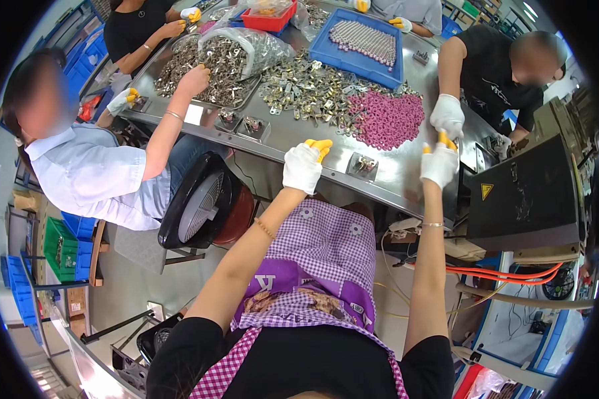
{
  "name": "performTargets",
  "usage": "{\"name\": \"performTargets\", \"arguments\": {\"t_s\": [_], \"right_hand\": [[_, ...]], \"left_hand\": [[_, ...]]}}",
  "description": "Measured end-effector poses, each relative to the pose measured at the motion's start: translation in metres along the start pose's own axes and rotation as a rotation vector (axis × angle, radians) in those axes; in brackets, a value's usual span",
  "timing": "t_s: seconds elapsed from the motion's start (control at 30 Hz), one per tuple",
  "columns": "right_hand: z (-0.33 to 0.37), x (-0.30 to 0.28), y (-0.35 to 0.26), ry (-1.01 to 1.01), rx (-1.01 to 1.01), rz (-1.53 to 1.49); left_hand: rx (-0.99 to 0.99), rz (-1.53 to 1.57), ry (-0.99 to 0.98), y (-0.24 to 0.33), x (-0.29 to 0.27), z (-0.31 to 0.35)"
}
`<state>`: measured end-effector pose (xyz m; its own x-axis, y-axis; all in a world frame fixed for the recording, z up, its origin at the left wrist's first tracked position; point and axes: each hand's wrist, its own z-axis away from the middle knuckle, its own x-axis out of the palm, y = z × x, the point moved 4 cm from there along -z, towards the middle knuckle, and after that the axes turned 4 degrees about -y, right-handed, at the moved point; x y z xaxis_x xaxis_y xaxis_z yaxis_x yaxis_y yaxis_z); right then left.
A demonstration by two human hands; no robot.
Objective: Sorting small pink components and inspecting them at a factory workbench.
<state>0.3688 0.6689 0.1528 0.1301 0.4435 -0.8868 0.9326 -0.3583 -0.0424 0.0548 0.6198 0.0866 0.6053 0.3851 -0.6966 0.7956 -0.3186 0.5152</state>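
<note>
Both my hands wear white gloves with yellow fingertips. My left hand [303,167] is over the table's near edge, its fingers drawn together; whatever they may hold is too small to make out. Just beyond lie loose metal brackets [299,85] and a heap of pink rings [387,121]. Between my hands, a small metal fixture [363,166] with parts on it sits at the table edge. My right hand [440,164] reaches forward at the table's right side, thumb apart from the fingers. Its fingertips are close to a co-worker's white-gloved hand [448,116]; whether they touch is unclear.
A blue tray [318,50] holds rows of small pieces. At the left, a co-worker [93,159] reaches into a metal-parts heap [209,66]. More fixtures [253,128] line the edge. A dark machine housing [526,193] and orange hoses [499,272] are at right.
</note>
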Motion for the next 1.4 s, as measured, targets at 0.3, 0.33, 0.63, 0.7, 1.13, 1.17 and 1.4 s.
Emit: {"name": "performTargets", "arguments": {"t_s": [0.3, 0.33, 0.63, 0.7, 1.13, 1.17, 1.4], "right_hand": [[0.022, -0.015, -0.177, -0.101, -0.872, -0.164], [0.021, -0.012, -0.185, -0.087, -0.882, -0.171], [0.033, -0.004, -0.199, -0.135, -0.789, 0.020], [0.030, 0.000, -0.201, -0.128, -0.808, 0.020], [0.024, 0.017, -0.189, -0.101, -0.896, -0.127], [0.024, 0.017, -0.189, -0.102, -0.894, -0.126], [0.030, 0.012, -0.198, -0.102, -0.864, -0.030]], "left_hand": [[0.037, -0.225, 0.305, 0.012, 0.007, 0.003], [0.036, -0.234, 0.320, 0.011, 0.006, 0.004], [0.007, -0.125, 0.250, 0.014, 0.005, 0.006], [0.003, -0.132, 0.258, 0.014, 0.003, 0.006], [-0.020, -0.185, 0.280, 0.010, 0.012, 0.006], [-0.018, -0.184, 0.278, 0.011, 0.012, 0.005], [-0.022, -0.191, 0.324, 0.012, 0.011, 0.007]]}}
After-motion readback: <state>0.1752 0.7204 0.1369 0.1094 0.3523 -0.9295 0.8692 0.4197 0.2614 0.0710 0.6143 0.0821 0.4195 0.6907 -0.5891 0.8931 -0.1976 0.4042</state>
